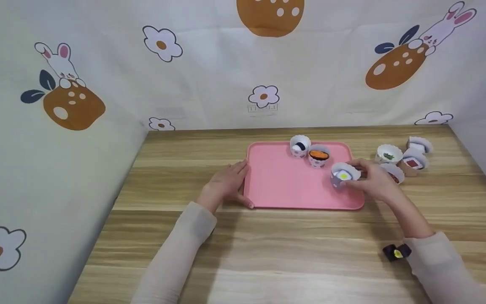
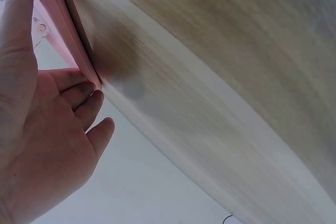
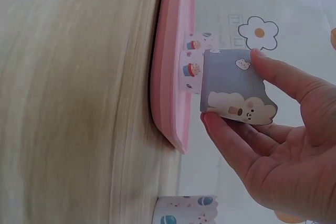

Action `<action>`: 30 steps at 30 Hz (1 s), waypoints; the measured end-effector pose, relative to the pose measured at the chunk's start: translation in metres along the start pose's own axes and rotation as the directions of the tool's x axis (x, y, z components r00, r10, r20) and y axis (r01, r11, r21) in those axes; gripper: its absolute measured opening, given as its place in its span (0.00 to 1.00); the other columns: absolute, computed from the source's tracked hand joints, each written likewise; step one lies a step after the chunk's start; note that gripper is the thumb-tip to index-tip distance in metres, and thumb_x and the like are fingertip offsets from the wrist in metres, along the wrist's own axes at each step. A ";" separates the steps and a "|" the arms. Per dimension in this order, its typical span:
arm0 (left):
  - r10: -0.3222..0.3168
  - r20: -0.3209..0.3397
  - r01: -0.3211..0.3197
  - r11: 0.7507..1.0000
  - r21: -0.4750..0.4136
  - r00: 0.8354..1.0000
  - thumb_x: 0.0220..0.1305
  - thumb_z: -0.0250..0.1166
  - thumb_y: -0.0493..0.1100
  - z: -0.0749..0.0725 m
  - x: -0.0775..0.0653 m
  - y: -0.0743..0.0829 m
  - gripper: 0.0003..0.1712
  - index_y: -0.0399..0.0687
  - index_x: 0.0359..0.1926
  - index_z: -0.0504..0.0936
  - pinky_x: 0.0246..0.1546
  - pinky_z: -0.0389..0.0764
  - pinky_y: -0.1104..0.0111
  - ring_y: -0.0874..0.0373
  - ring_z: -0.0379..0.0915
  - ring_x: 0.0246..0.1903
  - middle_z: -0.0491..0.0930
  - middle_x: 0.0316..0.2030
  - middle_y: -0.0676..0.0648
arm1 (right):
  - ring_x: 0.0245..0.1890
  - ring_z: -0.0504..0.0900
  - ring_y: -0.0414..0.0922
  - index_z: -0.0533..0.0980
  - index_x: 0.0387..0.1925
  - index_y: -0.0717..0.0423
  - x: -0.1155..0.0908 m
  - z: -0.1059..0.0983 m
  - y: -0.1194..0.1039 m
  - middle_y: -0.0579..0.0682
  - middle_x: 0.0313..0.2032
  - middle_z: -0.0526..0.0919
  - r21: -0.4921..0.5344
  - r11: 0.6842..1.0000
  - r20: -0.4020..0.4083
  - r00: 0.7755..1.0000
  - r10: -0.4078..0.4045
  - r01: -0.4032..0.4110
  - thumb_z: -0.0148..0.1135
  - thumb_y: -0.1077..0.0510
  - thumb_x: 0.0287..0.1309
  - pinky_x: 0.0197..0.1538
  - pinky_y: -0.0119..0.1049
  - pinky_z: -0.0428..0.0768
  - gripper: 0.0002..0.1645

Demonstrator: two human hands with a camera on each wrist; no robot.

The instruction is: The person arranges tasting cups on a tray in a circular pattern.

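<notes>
A pink tray (image 1: 283, 185) lies on the wooden table. My left hand (image 1: 226, 182) rests against its left edge, fingers stretched along the rim and thumb near the front corner; in the left wrist view the fingertips (image 2: 89, 100) touch the rim. My right hand (image 1: 373, 180) pinches a grey paper cup (image 3: 233, 80) printed with a bear, over the tray's right side. A white piece with a yellow centre (image 1: 344, 176) sits in that cup. Farther back on the tray stand a cup with black-and-white sushi (image 1: 298, 147) and a cup with orange-topped sushi (image 1: 319, 156).
Right of the tray are several more paper cups, one with green bits (image 1: 388, 154), another with a red-centred piece (image 1: 412, 163). A black roll with a yellow centre (image 1: 396, 253) lies beside my right sleeve. Printed cloth walls (image 1: 209, 84) border the table.
</notes>
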State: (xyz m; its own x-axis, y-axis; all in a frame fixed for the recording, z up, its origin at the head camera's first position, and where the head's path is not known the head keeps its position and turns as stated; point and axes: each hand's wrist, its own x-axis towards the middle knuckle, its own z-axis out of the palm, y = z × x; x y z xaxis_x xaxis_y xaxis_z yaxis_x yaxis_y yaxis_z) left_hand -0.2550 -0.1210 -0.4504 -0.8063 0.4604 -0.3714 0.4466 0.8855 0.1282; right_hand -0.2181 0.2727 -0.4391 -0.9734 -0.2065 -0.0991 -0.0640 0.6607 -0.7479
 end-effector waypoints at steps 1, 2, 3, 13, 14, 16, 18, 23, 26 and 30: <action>-0.003 -0.001 0.003 1.000 -0.007 1.000 0.47 0.70 0.74 0.000 0.000 0.000 0.73 0.42 0.79 0.43 0.81 0.42 0.58 0.50 0.37 0.80 0.40 0.81 0.44 | 0.59 0.77 0.63 0.67 0.65 0.69 0.001 0.001 0.000 0.69 0.60 0.74 0.005 1.000 0.004 1.000 0.005 -0.005 0.71 0.53 0.58 0.61 0.48 0.79 0.40; -0.005 -0.002 0.005 1.000 -0.014 1.000 0.46 0.70 0.75 0.000 0.000 0.000 0.73 0.42 0.79 0.43 0.81 0.43 0.58 0.50 0.37 0.80 0.39 0.81 0.44 | 0.59 0.76 0.63 0.67 0.66 0.69 0.003 0.002 -0.001 0.69 0.60 0.74 0.010 1.000 0.007 1.000 0.008 -0.008 0.71 0.53 0.58 0.62 0.51 0.78 0.40; -0.008 -0.003 0.008 1.000 -0.022 1.000 0.46 0.70 0.75 0.001 0.000 0.000 0.73 0.42 0.79 0.43 0.81 0.43 0.58 0.51 0.37 0.80 0.39 0.81 0.44 | 0.59 0.76 0.63 0.67 0.66 0.69 0.004 0.003 -0.001 0.69 0.61 0.74 0.013 1.000 0.010 1.000 0.011 -0.012 0.71 0.52 0.58 0.62 0.52 0.77 0.41; -0.016 0.008 0.016 0.999 -0.031 1.000 0.46 0.68 0.76 0.003 0.000 -0.001 0.74 0.44 0.80 0.41 0.81 0.42 0.59 0.51 0.36 0.80 0.38 0.81 0.45 | 0.60 0.75 0.63 0.67 0.65 0.69 0.012 0.014 -0.002 0.69 0.61 0.74 0.040 0.999 0.003 1.000 0.004 -0.004 0.71 0.56 0.57 0.64 0.56 0.76 0.39; -0.013 0.006 0.013 1.000 -0.025 1.000 0.46 0.68 0.76 0.003 0.001 -0.001 0.74 0.44 0.80 0.41 0.81 0.42 0.59 0.51 0.36 0.80 0.38 0.81 0.45 | 0.61 0.75 0.63 0.66 0.65 0.69 0.013 0.015 -0.002 0.69 0.61 0.74 0.042 0.999 0.007 1.000 0.007 -0.007 0.71 0.55 0.57 0.65 0.56 0.76 0.40; -0.010 0.005 0.010 1.000 -0.021 1.000 0.46 0.68 0.76 0.003 0.001 -0.001 0.74 0.44 0.80 0.41 0.81 0.42 0.59 0.51 0.36 0.80 0.38 0.81 0.45 | 0.61 0.74 0.64 0.66 0.66 0.69 0.015 0.017 -0.002 0.70 0.61 0.74 0.046 0.999 0.009 1.000 0.011 -0.011 0.72 0.54 0.57 0.66 0.57 0.75 0.41; -0.006 0.002 0.006 1.000 -0.019 1.000 0.45 0.69 0.76 0.003 0.001 -0.001 0.74 0.43 0.80 0.42 0.81 0.42 0.59 0.52 0.35 0.80 0.38 0.81 0.45 | 0.62 0.74 0.65 0.65 0.66 0.69 0.017 0.019 -0.002 0.70 0.61 0.73 0.051 0.999 0.013 1.000 0.016 -0.017 0.72 0.53 0.56 0.66 0.57 0.74 0.42; -0.006 -0.002 0.006 1.000 -0.016 1.000 0.45 0.69 0.76 0.003 0.002 -0.002 0.74 0.43 0.80 0.41 0.81 0.42 0.59 0.52 0.35 0.80 0.38 0.81 0.45 | 0.64 0.72 0.67 0.63 0.67 0.69 0.020 0.023 -0.004 0.71 0.63 0.71 0.072 0.997 0.031 0.999 0.038 -0.040 0.73 0.53 0.56 0.68 0.58 0.73 0.44; -0.009 -0.006 0.009 1.000 -0.021 1.000 0.45 0.69 0.75 0.003 0.002 -0.001 0.74 0.43 0.80 0.42 0.81 0.43 0.59 0.51 0.36 0.80 0.38 0.81 0.45 | 0.65 0.71 0.67 0.62 0.68 0.69 0.022 0.025 -0.004 0.72 0.64 0.70 0.086 0.995 0.043 0.998 0.045 -0.048 0.72 0.53 0.56 0.69 0.58 0.72 0.45; -0.012 -0.006 0.012 0.999 -0.031 1.000 0.45 0.70 0.75 0.003 0.001 -0.001 0.74 0.43 0.80 0.41 0.81 0.42 0.59 0.51 0.36 0.80 0.38 0.81 0.45 | 0.64 0.71 0.67 0.62 0.68 0.69 0.025 0.027 -0.004 0.72 0.63 0.71 0.074 0.996 0.040 0.998 0.045 -0.048 0.72 0.53 0.56 0.68 0.58 0.72 0.45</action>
State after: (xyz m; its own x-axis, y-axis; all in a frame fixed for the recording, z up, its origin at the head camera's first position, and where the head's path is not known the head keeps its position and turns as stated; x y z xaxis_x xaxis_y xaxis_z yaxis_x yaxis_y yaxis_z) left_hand -0.2554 -0.1219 -0.4541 -0.8141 0.4497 -0.3675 0.4243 0.8926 0.1524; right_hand -0.2358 0.2457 -0.4568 -0.9658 -0.2051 -0.1588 -0.0008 0.6145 -0.7889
